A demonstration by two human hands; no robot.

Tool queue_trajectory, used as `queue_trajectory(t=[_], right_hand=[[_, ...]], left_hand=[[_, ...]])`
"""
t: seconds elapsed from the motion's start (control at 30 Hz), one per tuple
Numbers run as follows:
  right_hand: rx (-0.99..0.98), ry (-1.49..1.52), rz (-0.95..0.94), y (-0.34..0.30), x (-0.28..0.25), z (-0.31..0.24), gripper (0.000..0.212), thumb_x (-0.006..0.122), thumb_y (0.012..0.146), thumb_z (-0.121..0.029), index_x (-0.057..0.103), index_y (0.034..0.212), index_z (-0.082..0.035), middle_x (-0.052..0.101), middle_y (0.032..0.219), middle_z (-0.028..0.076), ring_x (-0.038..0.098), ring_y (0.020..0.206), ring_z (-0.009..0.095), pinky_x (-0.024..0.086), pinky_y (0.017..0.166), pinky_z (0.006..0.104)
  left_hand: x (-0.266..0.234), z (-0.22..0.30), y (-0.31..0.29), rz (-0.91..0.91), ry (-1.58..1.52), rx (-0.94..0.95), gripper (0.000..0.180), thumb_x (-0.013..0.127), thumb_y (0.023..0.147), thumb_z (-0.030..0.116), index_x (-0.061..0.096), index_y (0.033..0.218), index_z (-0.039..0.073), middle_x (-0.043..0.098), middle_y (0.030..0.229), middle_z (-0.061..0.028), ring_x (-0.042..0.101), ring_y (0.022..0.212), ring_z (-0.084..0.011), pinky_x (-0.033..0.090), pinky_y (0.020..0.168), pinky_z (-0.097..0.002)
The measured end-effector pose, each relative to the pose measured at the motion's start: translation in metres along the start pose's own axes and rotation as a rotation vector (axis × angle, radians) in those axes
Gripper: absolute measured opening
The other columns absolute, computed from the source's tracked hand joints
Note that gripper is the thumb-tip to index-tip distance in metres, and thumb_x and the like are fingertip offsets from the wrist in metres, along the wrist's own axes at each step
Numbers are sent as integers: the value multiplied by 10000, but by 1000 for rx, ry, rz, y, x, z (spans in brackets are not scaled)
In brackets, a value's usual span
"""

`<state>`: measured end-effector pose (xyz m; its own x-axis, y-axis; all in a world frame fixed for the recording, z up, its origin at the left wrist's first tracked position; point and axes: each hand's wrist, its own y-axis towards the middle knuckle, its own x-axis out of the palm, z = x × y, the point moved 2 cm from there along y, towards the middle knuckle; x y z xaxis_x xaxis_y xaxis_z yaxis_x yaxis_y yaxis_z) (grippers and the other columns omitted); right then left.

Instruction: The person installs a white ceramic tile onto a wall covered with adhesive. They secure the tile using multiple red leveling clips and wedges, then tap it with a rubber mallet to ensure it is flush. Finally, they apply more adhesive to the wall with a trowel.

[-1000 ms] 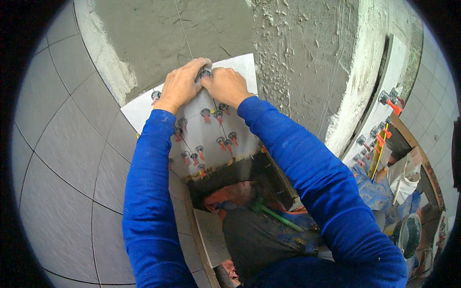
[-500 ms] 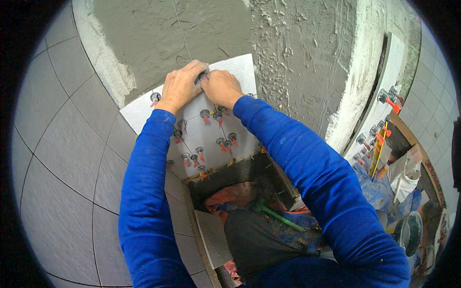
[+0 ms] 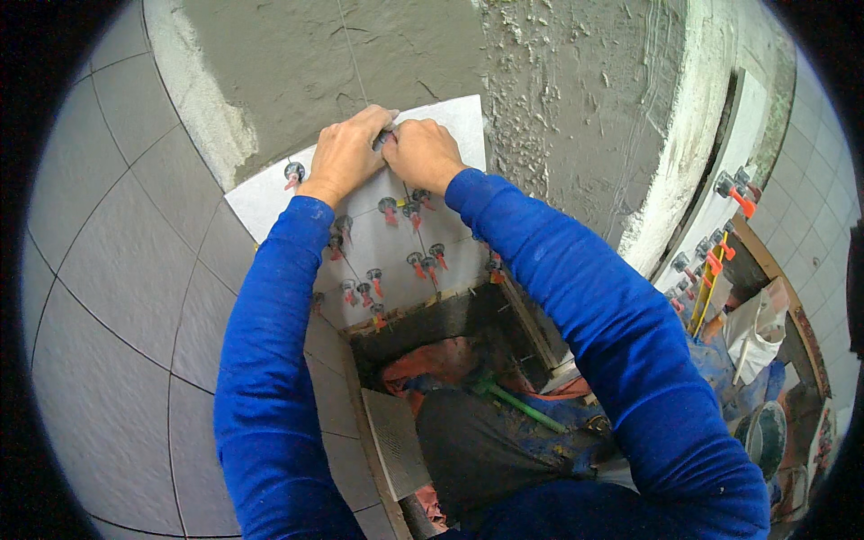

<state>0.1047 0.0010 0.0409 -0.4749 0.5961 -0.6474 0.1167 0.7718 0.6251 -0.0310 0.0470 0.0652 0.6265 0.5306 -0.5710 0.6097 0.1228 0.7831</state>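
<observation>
Both my hands meet near the top edge of the white wall tiles (image 3: 457, 123), at the joint between two of them. My left hand (image 3: 346, 155) is closed, its fingers bent around a dark tile leveler (image 3: 384, 139) that shows only partly. Pressed against the same leveler from the other side is my right hand (image 3: 423, 153), curled with the thumb toward it. Several black levelers with red handles (image 3: 389, 210) sit along the joints below. One more leveler (image 3: 293, 173) stands at the top edge, left of my left wrist.
Grey wet mortar (image 3: 288, 63) covers the wall above the tiles. Large grey tiles (image 3: 117, 297) run down the left. Below lies a dark opening with a green-handled tool (image 3: 526, 409). At right are a white bag (image 3: 754, 337), a bucket (image 3: 763, 436) and more levelers on a ledge.
The view has shifted slightly. My hands stay together at the same leveler, with only a small change in the right hand's tilt.
</observation>
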Motion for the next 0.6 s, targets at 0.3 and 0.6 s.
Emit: queue_trajectory(t=[0.3, 0.6], right_hand=[[-118, -20, 19, 2, 0, 2, 278, 655, 837, -242, 774, 937, -11, 737, 988, 264, 728, 944, 416, 578, 851, 506], [-87, 114, -273, 14, -17, 19, 445, 692, 862, -405, 762, 947, 27, 727, 996, 289, 720, 971, 424, 565, 878, 488]], left_hand=[[0, 5, -1, -82, -27, -99, 290, 682, 832, 132, 707, 1120, 111, 714, 1159, -52, 706, 976, -327, 576, 824, -427], [-4, 7, -7, -36, -29, -103, 313, 723, 818, 143, 696, 1129, 116, 705, 1271, -39, 704, 1050, -308, 570, 887, -404]])
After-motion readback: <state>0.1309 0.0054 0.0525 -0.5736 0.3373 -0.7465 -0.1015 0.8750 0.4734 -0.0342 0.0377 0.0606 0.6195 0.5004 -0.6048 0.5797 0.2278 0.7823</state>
